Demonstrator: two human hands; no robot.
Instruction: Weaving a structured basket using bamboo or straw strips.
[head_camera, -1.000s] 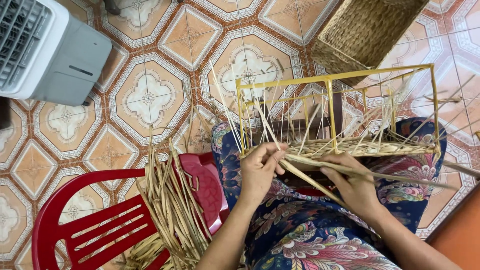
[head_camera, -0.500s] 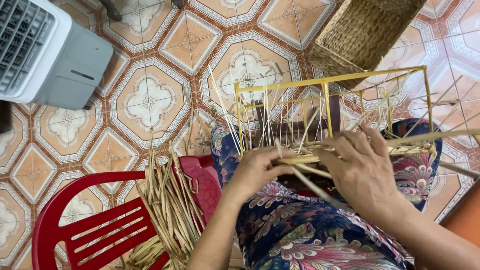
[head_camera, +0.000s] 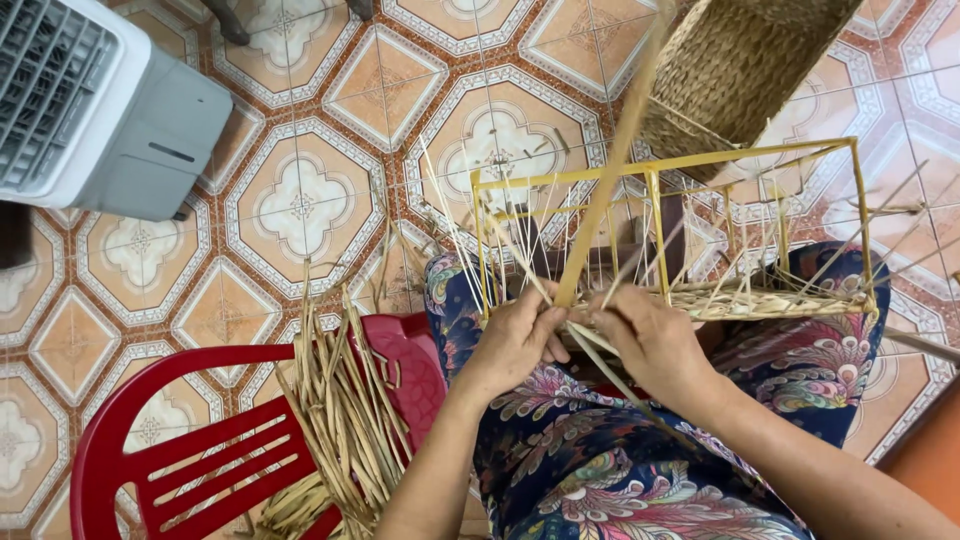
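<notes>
1. We note a patterned tile floor (head_camera: 300, 200) beyond the hands.
2. We note a grey fan unit (head_camera: 90, 110) far left of them.
3. We note a red plastic chair (head_camera: 200, 460) lower left.

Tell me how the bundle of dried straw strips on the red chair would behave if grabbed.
The straw bundle probably feels light, since its strips are thin and dry. It likely flops and splays, because the ends already fan out loose. Strips overhanging the red chair might slide off.

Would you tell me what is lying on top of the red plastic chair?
A loose bundle of dried straw strips lies across the red plastic chair, its ends fanning past the seat. The seat beneath the bundle is covered, so anything under it cannot be seen.
</notes>
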